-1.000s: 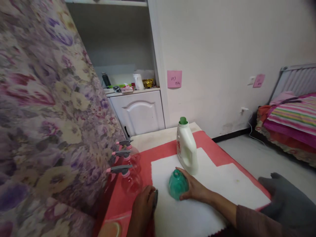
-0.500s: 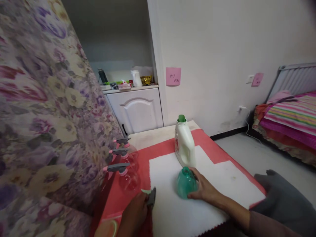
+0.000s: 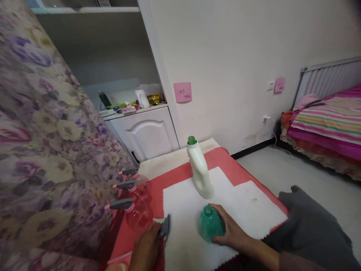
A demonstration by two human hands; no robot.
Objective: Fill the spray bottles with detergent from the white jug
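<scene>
My right hand [image 3: 229,229] is wrapped around the right side of a translucent green spray bottle [image 3: 209,226], which has no top and stands on the white cloth. In my left hand [image 3: 148,241] is a grey trigger spray head [image 3: 165,227] with a pale green tip, held over the cloth's left edge; the fingers are partly hidden. Behind the green bottle stands a white jug [image 3: 199,171] with a green piece in its mouth. To the left are clear spray bottles [image 3: 138,212] with pink collars and grey triggers, in a row.
A white cloth [image 3: 186,241] lies over a red cover [image 3: 222,160] on the table. The floral curtain [image 3: 56,162] hangs close on the left. Behind are a white cabinet [image 3: 149,131] and the wall; a bed [image 3: 327,128] stands at right.
The camera view has turned, so the room has shifted left in it. The green bottle, with my right hand, is slightly farther from the jug. My left hand still holds the spray head.
</scene>
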